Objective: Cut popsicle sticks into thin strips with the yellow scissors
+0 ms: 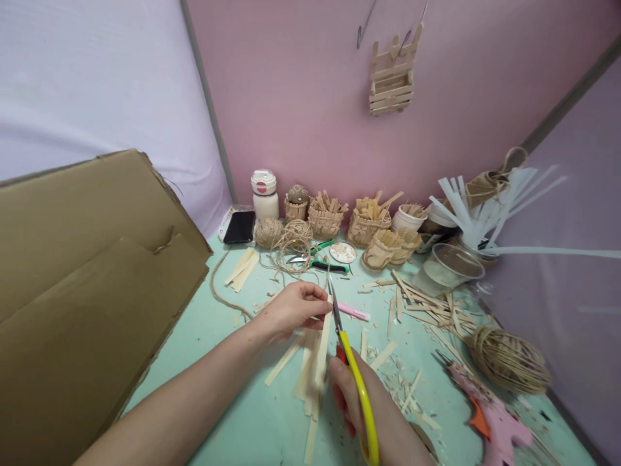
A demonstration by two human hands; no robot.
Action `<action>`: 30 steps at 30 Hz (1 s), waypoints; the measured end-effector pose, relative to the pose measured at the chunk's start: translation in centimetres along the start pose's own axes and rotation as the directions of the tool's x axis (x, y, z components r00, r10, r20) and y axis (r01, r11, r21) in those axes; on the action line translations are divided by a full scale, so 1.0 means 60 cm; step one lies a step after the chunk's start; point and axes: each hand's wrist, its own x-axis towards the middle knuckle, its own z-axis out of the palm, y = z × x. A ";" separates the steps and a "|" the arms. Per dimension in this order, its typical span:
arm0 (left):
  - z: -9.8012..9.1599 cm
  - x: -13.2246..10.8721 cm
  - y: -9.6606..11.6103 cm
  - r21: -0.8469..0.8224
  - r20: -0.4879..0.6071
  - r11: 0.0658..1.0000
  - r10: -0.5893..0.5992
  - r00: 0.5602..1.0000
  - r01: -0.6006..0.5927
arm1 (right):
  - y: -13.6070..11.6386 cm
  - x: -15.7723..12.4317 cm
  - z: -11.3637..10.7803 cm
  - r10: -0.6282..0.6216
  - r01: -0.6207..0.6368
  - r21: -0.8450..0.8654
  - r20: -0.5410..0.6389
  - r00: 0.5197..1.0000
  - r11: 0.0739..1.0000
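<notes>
My left hand (295,309) pinches a thin pale wooden strip (324,343) near its far end. Scissors (361,395) with yellow and red handles are in my right hand (350,388), the blades pointing away from me. Those blades run along the right side of the strip, close to my left fingertips; whether they touch it I cannot tell. Beneath the strip lie several more flat wooden strips (286,359) on the light green table (233,395). A pink utility knife (354,312) rests just past the blades.
A large cardboard sheet (97,278) stands at the left. Twine (295,239), green-handled pliers (330,266), small stick baskets (369,220) and a white bottle (265,197) line the back. At right are a plastic cup (449,268), wood scraps (427,301), a twine ball (509,359) and a pink glue gun (495,414).
</notes>
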 end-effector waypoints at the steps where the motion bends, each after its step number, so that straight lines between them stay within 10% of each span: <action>1: 0.000 0.000 0.000 0.000 0.001 1.000 0.000 1.000 0.000 | 0.000 0.000 0.000 0.008 -0.008 0.001 0.010 1.000 1.000; 30: 0.001 -0.002 0.007 0.011 0.026 1.000 -0.017 1.000 0.017 | 0.001 0.001 0.001 0.115 -0.107 -0.184 0.036 0.993 0.977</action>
